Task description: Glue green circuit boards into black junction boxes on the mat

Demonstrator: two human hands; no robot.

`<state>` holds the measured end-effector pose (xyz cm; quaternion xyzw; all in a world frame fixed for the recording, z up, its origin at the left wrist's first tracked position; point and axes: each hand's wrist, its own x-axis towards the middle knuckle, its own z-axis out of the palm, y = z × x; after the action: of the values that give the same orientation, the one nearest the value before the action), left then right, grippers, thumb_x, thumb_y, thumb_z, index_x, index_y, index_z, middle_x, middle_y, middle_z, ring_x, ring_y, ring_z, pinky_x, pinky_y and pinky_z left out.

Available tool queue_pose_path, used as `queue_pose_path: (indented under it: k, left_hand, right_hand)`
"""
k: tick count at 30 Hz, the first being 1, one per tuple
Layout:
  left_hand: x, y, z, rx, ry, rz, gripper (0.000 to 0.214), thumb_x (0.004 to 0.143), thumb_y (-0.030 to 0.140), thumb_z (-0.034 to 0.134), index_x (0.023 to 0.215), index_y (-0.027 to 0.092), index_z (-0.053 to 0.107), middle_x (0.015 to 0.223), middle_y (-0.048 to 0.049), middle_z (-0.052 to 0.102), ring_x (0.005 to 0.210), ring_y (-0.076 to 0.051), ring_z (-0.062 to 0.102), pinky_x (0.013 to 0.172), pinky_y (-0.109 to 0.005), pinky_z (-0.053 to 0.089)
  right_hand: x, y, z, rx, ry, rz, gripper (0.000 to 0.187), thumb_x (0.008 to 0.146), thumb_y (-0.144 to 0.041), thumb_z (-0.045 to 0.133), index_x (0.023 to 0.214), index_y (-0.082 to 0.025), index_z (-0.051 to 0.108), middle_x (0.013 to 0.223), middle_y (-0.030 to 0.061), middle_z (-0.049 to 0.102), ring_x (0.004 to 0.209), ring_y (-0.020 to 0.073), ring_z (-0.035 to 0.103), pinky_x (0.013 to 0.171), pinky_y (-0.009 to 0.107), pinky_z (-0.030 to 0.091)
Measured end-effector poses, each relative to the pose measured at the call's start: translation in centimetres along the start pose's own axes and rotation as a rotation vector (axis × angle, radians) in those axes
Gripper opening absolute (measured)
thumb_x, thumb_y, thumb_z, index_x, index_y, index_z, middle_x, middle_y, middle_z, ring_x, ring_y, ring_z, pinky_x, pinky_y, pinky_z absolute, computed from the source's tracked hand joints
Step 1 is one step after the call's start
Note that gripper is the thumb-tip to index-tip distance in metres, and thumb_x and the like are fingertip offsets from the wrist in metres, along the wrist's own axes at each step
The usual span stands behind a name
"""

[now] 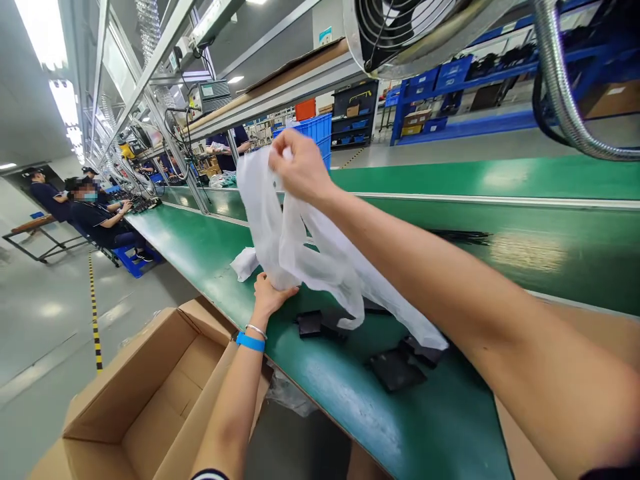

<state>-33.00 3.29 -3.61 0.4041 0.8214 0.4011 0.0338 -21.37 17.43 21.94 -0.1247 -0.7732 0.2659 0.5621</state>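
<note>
My right hand [300, 167] is raised above the green conveyor bench [450, 413], fingers pinched on the top edge of a thin white foam bag [320, 257]. The bag hangs down and drapes over the bench. My left hand [267, 293], with a blue wristband and a thin bracelet, grips the lower part of the same bag near the bench's front edge. Flat black parts lie on the belt under the bag: one [310, 323] close to my left hand, another [395, 369] further right. A second white foam piece [245, 262] lies beyond my left hand.
An open empty cardboard box [145, 400] stands on the floor below the bench. Seated people [95, 213] work further down the line at the left. A fan [395, 30] and a flexible metal hose [565, 87] hang overhead. Blue crates and shelves stand behind.
</note>
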Motion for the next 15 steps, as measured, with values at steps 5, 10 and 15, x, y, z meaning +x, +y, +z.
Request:
queue_pose_path:
  k: [5,10,15]
  left_hand:
    - [-0.6,0.4,0.6,0.073,-0.089,0.03,0.054,0.066,0.052,0.082,0.11,0.023,0.069,0.121,-0.0121,0.064,0.117,-0.036,0.057,0.099,-0.048,0.044]
    - [1.5,0.7,-1.1,0.086,0.059,0.001,0.046,0.078,0.044,0.076,0.118,0.024,0.067,0.129,-0.0084,0.061,0.126,-0.031,0.051,0.108,-0.043,0.039]
    - [6.9,-0.4,-5.3,0.114,0.299,-0.177,0.044,0.093,0.036,0.063,0.131,0.016,0.055,0.139,-0.0141,0.052,0.13,-0.032,0.048,0.108,-0.056,0.039]
  right_hand:
    - [4.4,-2.3,-6.1,-0.045,0.488,0.12,0.021,0.087,-0.015,0.045,0.071,-0.025,0.036,0.08,-0.0004,0.051,0.083,0.0135,0.052,0.083,0.029,0.042]
    - [3.5,-4.4,-10.6,-0.242,0.51,-0.078,0.013,0.086,-0.025,0.038,0.074,-0.03,0.043,0.088,0.0032,0.051,0.101,0.0218,0.057,0.095,0.036,0.041]
    - [-0.8,-2.4,-7.9,-0.499,-0.009,-0.272,0.01,0.075,-0.02,0.054,0.073,-0.028,0.049,0.108,0.0135,0.054,0.106,0.0291,0.051,0.089,0.045,0.045]
